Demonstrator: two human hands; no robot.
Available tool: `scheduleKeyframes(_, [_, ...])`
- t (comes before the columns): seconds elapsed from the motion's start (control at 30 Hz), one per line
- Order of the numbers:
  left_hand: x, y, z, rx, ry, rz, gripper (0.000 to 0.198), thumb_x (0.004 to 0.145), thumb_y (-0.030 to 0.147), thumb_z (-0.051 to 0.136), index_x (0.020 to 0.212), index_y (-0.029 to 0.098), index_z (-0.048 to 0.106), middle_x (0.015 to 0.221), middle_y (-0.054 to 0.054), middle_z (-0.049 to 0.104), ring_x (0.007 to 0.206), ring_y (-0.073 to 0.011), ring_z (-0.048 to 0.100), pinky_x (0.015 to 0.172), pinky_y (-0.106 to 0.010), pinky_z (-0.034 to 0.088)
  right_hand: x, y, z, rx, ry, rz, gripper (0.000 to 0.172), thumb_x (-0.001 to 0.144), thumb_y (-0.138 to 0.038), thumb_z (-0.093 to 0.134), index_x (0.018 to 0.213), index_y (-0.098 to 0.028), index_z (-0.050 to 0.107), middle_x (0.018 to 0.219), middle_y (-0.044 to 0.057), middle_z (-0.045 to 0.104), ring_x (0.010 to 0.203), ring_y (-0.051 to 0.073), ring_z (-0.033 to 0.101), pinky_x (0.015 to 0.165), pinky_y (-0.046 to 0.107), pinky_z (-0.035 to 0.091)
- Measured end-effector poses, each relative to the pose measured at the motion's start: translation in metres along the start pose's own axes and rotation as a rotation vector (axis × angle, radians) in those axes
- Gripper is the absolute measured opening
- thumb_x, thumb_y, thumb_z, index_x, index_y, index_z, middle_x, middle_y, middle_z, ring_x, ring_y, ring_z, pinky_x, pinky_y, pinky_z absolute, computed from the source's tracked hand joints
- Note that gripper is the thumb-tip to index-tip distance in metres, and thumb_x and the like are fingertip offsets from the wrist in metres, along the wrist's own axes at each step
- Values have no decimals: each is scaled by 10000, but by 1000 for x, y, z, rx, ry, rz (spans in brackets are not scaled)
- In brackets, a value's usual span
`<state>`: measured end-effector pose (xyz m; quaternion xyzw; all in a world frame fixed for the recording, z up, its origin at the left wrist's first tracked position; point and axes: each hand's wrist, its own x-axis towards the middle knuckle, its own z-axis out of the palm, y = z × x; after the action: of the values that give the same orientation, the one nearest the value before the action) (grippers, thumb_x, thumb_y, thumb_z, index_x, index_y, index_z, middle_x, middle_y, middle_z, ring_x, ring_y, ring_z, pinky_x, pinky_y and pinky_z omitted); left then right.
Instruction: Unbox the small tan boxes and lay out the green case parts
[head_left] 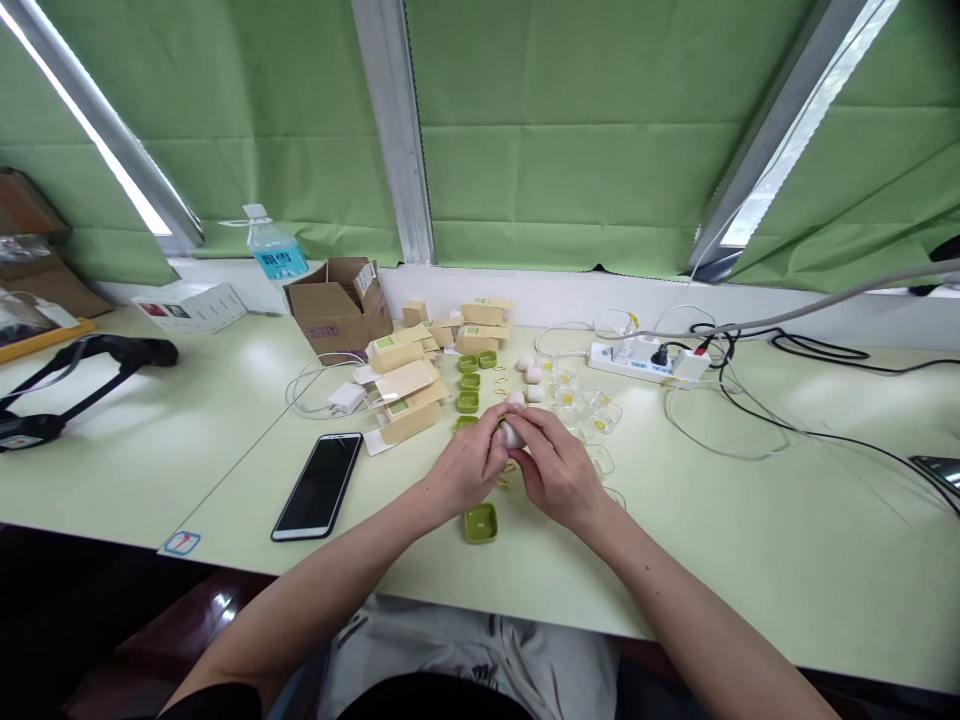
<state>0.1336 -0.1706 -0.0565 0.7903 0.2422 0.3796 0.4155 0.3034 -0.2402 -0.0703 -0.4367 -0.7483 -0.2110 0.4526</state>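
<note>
Both my hands meet over the middle of the table around a small white rounded piece (512,434); fingers cover much of it, and its kind does not show. My left hand (470,462) grips it from the left, while my right hand (559,465) pinches it from the right. A square green tray (481,523) lies below my hands, near the table edge. Beyond them runs a column of similar green trays (469,382). Beside these sit small yellow clips (501,379), several pale pinkish round pieces (533,375) and clear plastic covers (604,416) with yellow marks.
Small opened cartons (409,385) are heaped left of the trays, with a phone (318,487) and white charger (346,398) close by. A brown box (339,310) and a water bottle (274,245) stand behind. Right of centre, a power strip (637,360) trails cables (825,438) across the table.
</note>
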Motion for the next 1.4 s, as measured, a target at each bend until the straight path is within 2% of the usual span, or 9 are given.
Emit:
scheduleKeyframes(0.17, [0, -2, 0, -30, -16, -19, 391, 1051, 395, 573, 1396, 229, 650, 690, 6, 665, 658, -219, 651, 825, -335, 517, 2, -1, 2, 29, -1, 38, 529, 1026, -135, 532, 1547, -200, 473, 1302, 204, 649, 1199, 315, 685, 895, 440, 674])
scheduleKeyframes(0.37, [4, 0, -3, -57, -104, 44, 481, 1028, 450, 627, 1445, 217, 570, 1064, -74, 751, 874, -219, 717, 815, -323, 565, 7, -1, -5, 214, 39, 230, 347, 1049, -210, 534, 1394, -242, 556, 1269, 157, 611, 1181, 285, 657, 900, 444, 648])
scheduleKeyframes(0.47, [9, -3, -5, -77, -126, 20, 459, 1018, 422, 644, 1416, 213, 552, 1048, -66, 740, 886, -214, 729, 811, -334, 589, 11, -1, -8, 373, 84, 420, 251, 1057, -291, 551, 1302, -261, 595, 1242, 123, 611, 1082, 251, 673, 805, 399, 646])
scheduleKeyframes(0.63, [24, -15, -13, -205, 64, -66, 435, 992, 423, 687, 1351, 227, 539, 979, -51, 721, 864, -205, 751, 777, -334, 613, 37, 27, -11, 439, 136, 680, 273, 972, -415, 691, 1195, -260, 664, 1225, 76, 673, 911, 190, 685, 755, 347, 610])
scheduleKeyframes(0.73, [34, -23, -21, -272, 215, -85, 523, 927, 436, 770, 1341, 222, 532, 976, -55, 722, 847, -210, 752, 736, -334, 626, 63, 65, -1, 298, -86, 767, 272, 924, -411, 718, 1122, -225, 706, 1088, 59, 752, 881, 191, 695, 784, 337, 580])
scheduleKeyframes(0.83, [39, -28, -25, -297, 279, -85, 563, 902, 434, 798, 1345, 215, 527, 956, -54, 724, 834, -210, 750, 739, -345, 635, 86, 100, 21, -47, -465, 831, 428, 995, -457, 609, 1390, -294, 618, 1125, 29, 781, 981, 192, 721, 824, 319, 547])
scheduleKeyframes(0.9, [40, -30, -24, -296, 290, -87, 559, 906, 435, 793, 1346, 215, 528, 961, -59, 728, 841, -214, 753, 737, -347, 634, 96, 117, 40, -150, -569, 872, 341, 982, -449, 619, 1268, -286, 707, 1101, 56, 798, 1038, 244, 729, 836, 352, 529])
scheduleKeyframes(1.13, [38, -33, -22, -264, 295, -62, 510, 932, 423, 762, 1344, 223, 538, 1024, -76, 734, 878, -223, 759, 735, -337, 622, 100, 132, 90, -401, -749, 807, 381, 959, -484, 650, 1146, -174, 767, 1197, 195, 778, 1247, 342, 645, 1065, 462, 390])
scheduleKeyframes(1.4, [37, -27, -24, -239, 290, -59, 505, 953, 429, 746, 1366, 224, 541, 1005, -66, 734, 892, -229, 760, 776, -358, 613, 92, 126, 104, -570, -782, 663, 412, 962, -447, 602, 1186, -150, 782, 1356, 239, 675, 1355, 395, 472, 1086, 485, 306])
